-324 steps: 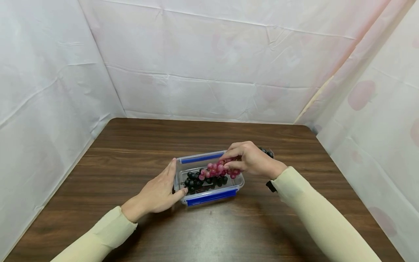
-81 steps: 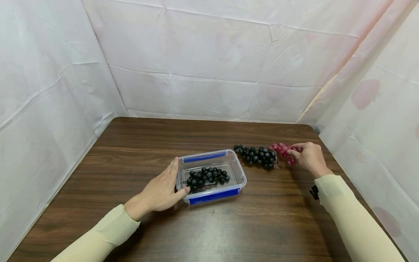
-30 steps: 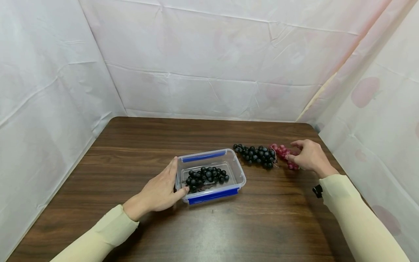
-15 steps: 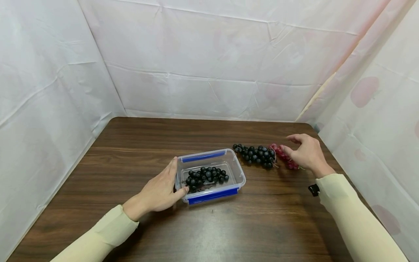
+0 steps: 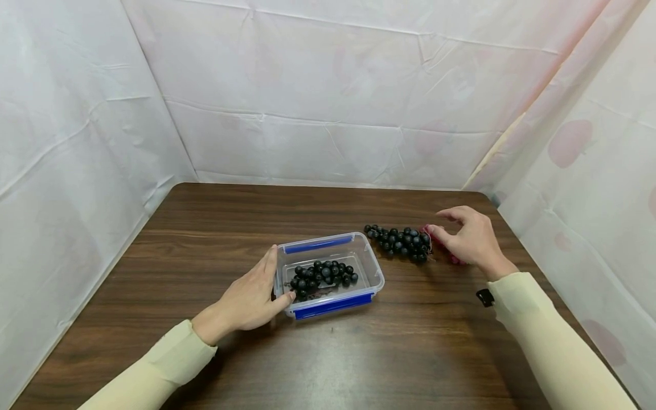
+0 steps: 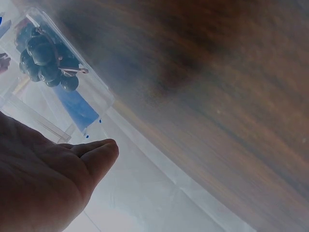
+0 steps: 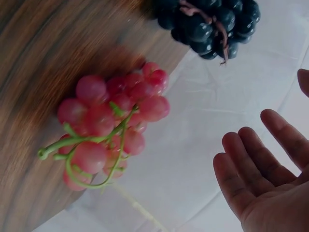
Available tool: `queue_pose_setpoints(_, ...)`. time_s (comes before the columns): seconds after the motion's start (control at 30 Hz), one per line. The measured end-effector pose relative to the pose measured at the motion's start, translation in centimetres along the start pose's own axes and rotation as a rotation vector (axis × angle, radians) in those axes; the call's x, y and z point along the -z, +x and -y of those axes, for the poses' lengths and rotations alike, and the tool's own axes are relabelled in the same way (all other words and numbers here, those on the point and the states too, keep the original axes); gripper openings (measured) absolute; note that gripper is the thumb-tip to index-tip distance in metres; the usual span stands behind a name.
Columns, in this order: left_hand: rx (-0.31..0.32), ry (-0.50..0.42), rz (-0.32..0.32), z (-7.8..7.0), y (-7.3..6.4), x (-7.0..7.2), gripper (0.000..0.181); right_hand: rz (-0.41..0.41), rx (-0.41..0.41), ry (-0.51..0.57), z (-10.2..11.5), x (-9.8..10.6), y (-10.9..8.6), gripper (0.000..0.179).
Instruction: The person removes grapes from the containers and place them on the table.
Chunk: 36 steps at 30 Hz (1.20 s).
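My left hand (image 5: 246,296) rests straight-fingered against the left end of a clear plastic container (image 5: 376,279) with blue side clips, thumb at its front corner. Inside lies a bunch of black grapes (image 5: 325,273), also seen as dark grapes (image 6: 43,53) through the wall in the left wrist view. My right hand (image 5: 471,236) hovers with fingers spread and nothing held. Below it, largely hidden in the head view, lies a bunch of red grapes (image 7: 111,125) with green stems. A second bunch of black grapes (image 5: 405,242) sits just left of that hand, beside the red ones.
Everything stands on a dark wooden table (image 5: 246,210). White sheeting (image 5: 328,102) hangs behind it and along both sides. The second black bunch lies close to the container's back right corner.
Earlier my right hand held the red grapes over the container, then put them down on the table at the right. It has since let go, risen and drifted left. My left hand stays put.
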<state>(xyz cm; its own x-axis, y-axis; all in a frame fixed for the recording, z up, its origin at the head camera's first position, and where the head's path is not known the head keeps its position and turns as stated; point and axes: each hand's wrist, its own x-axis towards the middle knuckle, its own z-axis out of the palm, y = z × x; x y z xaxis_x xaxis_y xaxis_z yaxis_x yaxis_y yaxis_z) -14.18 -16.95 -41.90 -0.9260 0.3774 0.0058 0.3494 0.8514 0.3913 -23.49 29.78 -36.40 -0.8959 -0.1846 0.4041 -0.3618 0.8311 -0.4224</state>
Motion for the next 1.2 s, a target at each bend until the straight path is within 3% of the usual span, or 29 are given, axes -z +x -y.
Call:
queue_pose_setpoints(0.43, -0.003, 0.006, 0.002, 0.0, 0.0, 0.1, 0.104, -0.048, 0.122, 0.039, 2.0, -1.0, 0.1, 0.035)
queue_pose_setpoints(1.2, 0.001, 0.005, 0.014, -0.1, 0.1, 0.2, 0.104, 0.034, 0.22, 0.071, 5.0, -2.2, -0.5, 0.04)
